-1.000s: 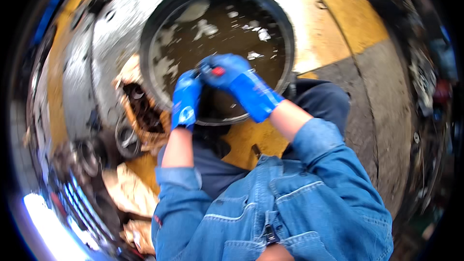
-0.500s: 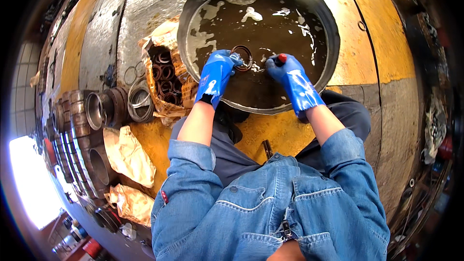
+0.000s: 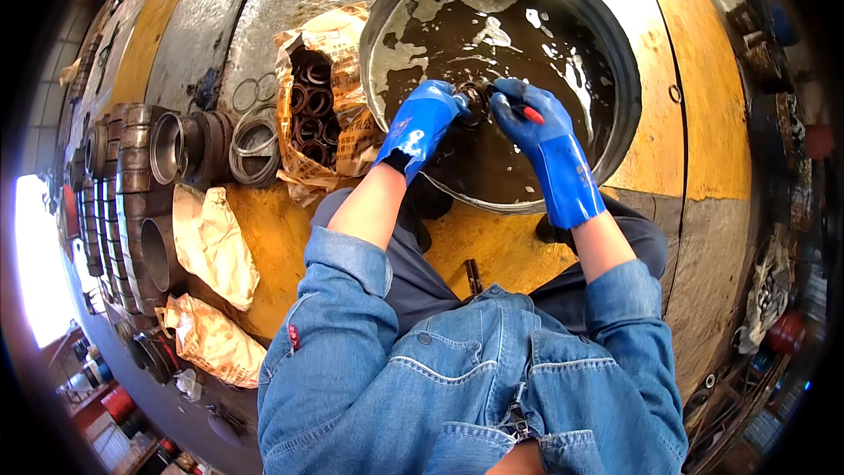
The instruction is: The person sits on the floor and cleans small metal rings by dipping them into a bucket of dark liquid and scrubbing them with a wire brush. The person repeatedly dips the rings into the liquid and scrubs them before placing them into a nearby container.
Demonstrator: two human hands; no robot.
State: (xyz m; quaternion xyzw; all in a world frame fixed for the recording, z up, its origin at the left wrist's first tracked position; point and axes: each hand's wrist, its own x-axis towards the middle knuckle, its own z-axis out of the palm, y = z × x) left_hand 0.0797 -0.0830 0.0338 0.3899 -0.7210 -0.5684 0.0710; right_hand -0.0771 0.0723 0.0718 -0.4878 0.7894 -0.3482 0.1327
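Observation:
Both hands wear blue rubber gloves and work over a wide round basin (image 3: 626, 79) of dark, murky liquid. My left hand (image 3: 424, 123) is closed on the edge of a dark metal ring (image 3: 475, 107), low over the liquid. On the ring's right side, my right hand (image 3: 541, 127) is curled round a tool with a red handle (image 3: 533, 114). The tool's working end is hidden by the glove and ring, so its kind does not show. Whether the tool touches the ring I cannot make out.
Left of the basin stands a torn brown paper bag (image 3: 350, 40) full of dark rings. Thin metal rings (image 3: 253, 158) lie beside it. Farther left are rows of metal cylinders (image 3: 132, 171) and crumpled paper (image 3: 211, 242). A small ring (image 3: 675, 93) lies right of the basin.
My right hand has moved in toward the ring and turned, with the red handle now pointing toward me. The ring has tilted and sits between both hands. The whole view has shifted slightly.

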